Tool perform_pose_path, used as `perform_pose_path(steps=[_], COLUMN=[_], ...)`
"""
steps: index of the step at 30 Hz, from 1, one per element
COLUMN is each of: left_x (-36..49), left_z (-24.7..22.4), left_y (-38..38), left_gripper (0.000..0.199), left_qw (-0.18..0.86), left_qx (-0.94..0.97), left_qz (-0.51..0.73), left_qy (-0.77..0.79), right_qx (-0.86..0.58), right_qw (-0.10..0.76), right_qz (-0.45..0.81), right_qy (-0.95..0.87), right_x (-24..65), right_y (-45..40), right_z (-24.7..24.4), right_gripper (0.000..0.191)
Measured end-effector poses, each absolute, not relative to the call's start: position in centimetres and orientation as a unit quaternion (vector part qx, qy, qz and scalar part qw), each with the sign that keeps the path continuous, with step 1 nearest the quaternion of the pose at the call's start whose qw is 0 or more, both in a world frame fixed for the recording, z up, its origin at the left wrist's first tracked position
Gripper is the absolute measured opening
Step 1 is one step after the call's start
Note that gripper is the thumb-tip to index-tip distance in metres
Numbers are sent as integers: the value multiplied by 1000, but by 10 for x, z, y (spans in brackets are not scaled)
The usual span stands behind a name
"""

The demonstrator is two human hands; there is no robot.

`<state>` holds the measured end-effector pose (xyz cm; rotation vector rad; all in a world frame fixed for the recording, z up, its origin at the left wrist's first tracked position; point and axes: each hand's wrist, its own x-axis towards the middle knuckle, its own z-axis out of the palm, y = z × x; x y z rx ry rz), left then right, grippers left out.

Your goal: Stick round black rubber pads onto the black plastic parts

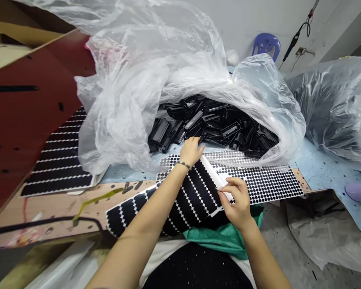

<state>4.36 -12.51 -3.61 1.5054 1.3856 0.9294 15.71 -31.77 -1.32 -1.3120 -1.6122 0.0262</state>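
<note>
My left hand [191, 151] reaches to the front edge of an open clear plastic bag [132, 92] full of black plastic parts [210, 122]. Its fingertips touch or nearly touch the nearest parts; whether they grip one is hidden. Under my left forearm lies a sheet of black stickers [195, 192] with wavy white gaps. My right hand [236, 202] pinches at the right edge of this sheet, thumb and forefinger together; what is between them is too small to tell. A white sheet with black dots [270, 182] lies behind and to the right.
More black sticker sheets [60, 160] lie at the left beside a red board [36, 104]. Another filled plastic bag [337, 108] stands at the right, near a purple cylinder [359, 191]. Green fabric [219, 239] hangs at the table's front edge. A blue chair [266, 44] is behind.
</note>
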Motion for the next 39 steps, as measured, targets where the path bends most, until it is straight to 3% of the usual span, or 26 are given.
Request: perform_pose_path(steps=[4, 7, 10, 12, 15, 17, 29, 39], left_x=[34, 18, 4, -1, -3, -1, 24, 26], left_z=[-36, -34, -33, -34, -37, -39, -47, -49], left_y=[-107, -130, -176, -209, -247, -262, -285, -288], left_gripper=[20, 5, 19, 26, 45, 51, 38, 36], left_qw=[430, 454, 578, 753, 835, 815, 634, 576], left_qx=[584, 564, 513, 387, 259, 248, 373, 420], left_qz=[366, 367, 348, 338, 379, 430, 601, 623], left_qy=[583, 584, 530, 411, 305, 298, 311, 321], right_qx=[-589, -621, -589, -555, -513, -500, -494, -524], right_qw=[510, 540, 607, 639, 658, 668, 713, 712], right_qz=[77, 196, 319, 385, 467, 494, 472, 417], right_qy=[-622, -534, -428, -367, -292, -246, -159, -211], right_x=[163, 169, 167, 162, 153, 147, 113, 106], right_y=[-322, -315, -301, -293, -288, -289, -298, -299], right_z=[-19, -22, -22, -20, -16, -13, -8, -17], right_gripper=[9, 7, 9, 13, 20, 24, 28, 28])
